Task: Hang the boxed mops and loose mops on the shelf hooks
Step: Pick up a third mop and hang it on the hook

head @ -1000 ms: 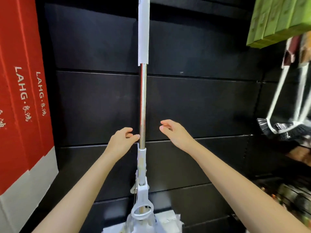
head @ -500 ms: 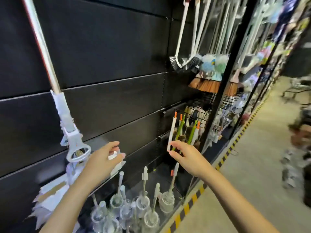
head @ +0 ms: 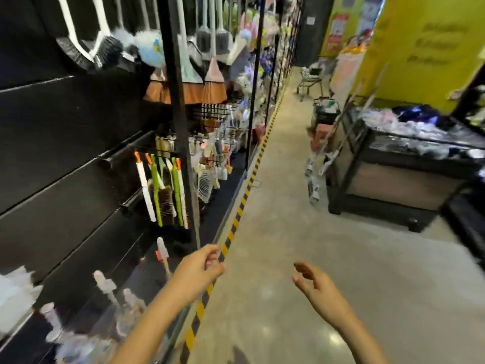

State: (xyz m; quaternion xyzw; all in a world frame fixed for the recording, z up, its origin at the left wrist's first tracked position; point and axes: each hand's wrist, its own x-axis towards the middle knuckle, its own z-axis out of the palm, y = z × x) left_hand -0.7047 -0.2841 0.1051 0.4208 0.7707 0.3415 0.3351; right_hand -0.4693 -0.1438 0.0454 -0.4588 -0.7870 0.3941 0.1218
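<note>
Now, view: we're looking down a shop aisle, black shelving (head: 65, 143) on the left, bare concrete floor (head: 301, 232) running ahead.
Left hand: the left hand (head: 195, 269) is out over the yellow-and-black floor stripe (head: 236, 219), fingers curled loosely, thumb and fingertips close together; whether its grip pinches anything I cannot tell, nothing shows in it.
Right hand: the right hand (head: 319, 283) hangs over the floor, well apart from the other, grip spread, fingers bent and holding nothing.
Mops: a white fringed mop head (head: 15, 298) shows at the far left edge against the shelving, blurred; no mop is in either hand.
Bottom shelf: a cluster of clear holders with white-handled brushes (head: 110, 306) stands there, just left of the left forearm, too smeared to count.
Hooks, mid-height: long-handled brushes (head: 160, 190) with white and green handles and orange tips hang side by side.
Hooks, high: brooms (head: 210, 85) with brown bristles, and black brush heads (head: 105, 52) on white handles beside them.
Bin on the right: a dark display bin (head: 393, 185) holds a heap of pale and blue packaged goods, contents unreadable.
Further back: a trolley (head: 309, 80) stands in the aisle by a yellow-green wall (head: 420, 48).
</note>
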